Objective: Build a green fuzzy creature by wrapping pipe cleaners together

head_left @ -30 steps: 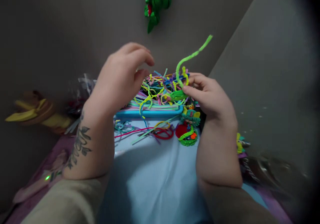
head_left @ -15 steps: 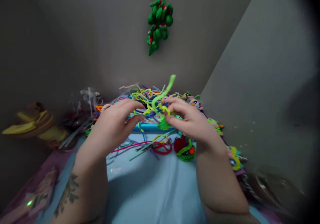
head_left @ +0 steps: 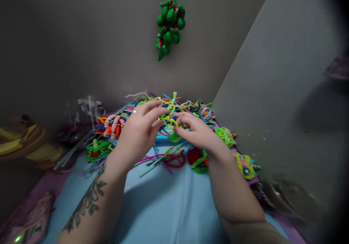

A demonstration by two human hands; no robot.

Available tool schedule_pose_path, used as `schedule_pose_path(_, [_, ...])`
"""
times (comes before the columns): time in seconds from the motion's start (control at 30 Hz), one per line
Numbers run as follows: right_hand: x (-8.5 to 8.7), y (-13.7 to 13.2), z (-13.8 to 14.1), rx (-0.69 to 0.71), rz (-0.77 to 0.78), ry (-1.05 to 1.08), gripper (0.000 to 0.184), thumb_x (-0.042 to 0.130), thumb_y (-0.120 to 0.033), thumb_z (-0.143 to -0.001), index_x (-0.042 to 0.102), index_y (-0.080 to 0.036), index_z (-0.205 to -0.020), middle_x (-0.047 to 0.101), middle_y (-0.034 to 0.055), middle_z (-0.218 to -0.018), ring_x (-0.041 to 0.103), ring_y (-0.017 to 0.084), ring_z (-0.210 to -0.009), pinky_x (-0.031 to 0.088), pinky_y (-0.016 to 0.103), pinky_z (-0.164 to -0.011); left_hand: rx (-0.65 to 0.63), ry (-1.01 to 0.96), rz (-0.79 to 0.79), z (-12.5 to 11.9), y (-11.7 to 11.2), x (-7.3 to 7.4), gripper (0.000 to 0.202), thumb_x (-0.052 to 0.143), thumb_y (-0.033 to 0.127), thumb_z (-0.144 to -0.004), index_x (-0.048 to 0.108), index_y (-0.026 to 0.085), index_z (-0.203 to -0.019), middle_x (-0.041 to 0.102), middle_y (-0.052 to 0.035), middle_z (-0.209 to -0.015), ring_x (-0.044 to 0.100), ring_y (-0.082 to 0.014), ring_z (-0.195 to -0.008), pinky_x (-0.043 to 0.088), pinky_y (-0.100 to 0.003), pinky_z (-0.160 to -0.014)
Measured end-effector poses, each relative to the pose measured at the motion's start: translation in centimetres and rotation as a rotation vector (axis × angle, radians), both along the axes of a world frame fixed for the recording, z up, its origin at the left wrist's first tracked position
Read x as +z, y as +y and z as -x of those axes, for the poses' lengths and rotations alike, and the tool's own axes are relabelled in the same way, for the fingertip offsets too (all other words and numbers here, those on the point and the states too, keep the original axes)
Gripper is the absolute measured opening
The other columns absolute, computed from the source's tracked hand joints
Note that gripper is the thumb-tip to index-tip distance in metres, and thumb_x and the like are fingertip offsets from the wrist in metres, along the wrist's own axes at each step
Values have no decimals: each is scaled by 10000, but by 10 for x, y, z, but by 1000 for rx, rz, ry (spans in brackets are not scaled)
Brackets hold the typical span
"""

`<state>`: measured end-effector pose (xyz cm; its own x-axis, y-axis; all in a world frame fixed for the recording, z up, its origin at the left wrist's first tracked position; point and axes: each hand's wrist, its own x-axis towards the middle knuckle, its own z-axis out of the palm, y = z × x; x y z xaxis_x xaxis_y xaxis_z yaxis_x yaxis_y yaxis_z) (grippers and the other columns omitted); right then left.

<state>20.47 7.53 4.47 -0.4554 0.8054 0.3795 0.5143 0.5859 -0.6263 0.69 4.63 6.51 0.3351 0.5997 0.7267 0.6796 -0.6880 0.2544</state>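
Both bare hands meet above the far end of a blue-covered desk [head_left: 160, 204]. The right hand [head_left: 195, 131] pinches a green pipe-cleaner piece [head_left: 174, 137] between thumb and fingers, at the fingertips; this piece is held up in front of a blue tray [head_left: 163, 140] and hides part of its near edge. A lime pipe cleaner [head_left: 174, 98] rises between the two hands, its upper end sticking up over the fingertips. The left hand [head_left: 140, 129], with a ring [head_left: 134, 111] on one finger, comes in from the other side with curved fingers and thumb apart; its tips are right by the lime strand, but whether they grip it I cannot tell.

Behind the hands, a tangle of many-coloured pipe cleaners [head_left: 188, 105] heaps over the tray. Nearer on the desk lie a red pipe cleaner [head_left: 176, 161] bent into a loop and a pale green pipe cleaner [head_left: 148, 168], with a red-and-green figure [head_left: 198, 161] just beside the right wrist. A green horned figure [head_left: 98, 150] and an orange-and-cream figure [head_left: 113, 126] sit left of the left hand; a yellow figure [head_left: 245, 167] lies beyond the right forearm. A green hanging ornament [head_left: 171, 17] with red bits hangs against the grey wall [head_left: 109, 37].
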Motion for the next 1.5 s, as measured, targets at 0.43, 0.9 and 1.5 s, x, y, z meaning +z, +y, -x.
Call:
schedule_pose_path(0.43, [-9, 20, -10, 8, 216, 521, 287, 563, -360, -782, 382, -211, -617, 341, -43, -655, 327, 112, -606, 289, 253, -587, 12, -298, -111, -14, 3, -12, 140, 616, 176, -834, 743, 200, -888, 732, -29, -780, 657, -144, -738, 512, -281, -732])
schedule_pose_path(0.9, [-10, 21, -8, -40, 364, 862, 342, 715, -393, -658, 439, -204, -591, 398, -39, -636, 365, 103, -589, 308, 248, -562, -63, -790, 580, -18, 27, -27, 155, 728, 266, -696, 736, 170, -818, 740, -41, -790, 666, -173, -734, 524, -288, -684])
schedule_pose_path(1.5, [-20, 12, 34, -76, 391, 974, 323, 741, -413, -629, 527, -197, -738, 548, -12, -720, 513, 127, -682, 457, 259, -644, -338, -1062, 711, -42, 32, -44, 568, 687, 340, -745, 426, 195, -1229, 590, -111, -1191, 612, -199, -1017, 522, -313, -804])
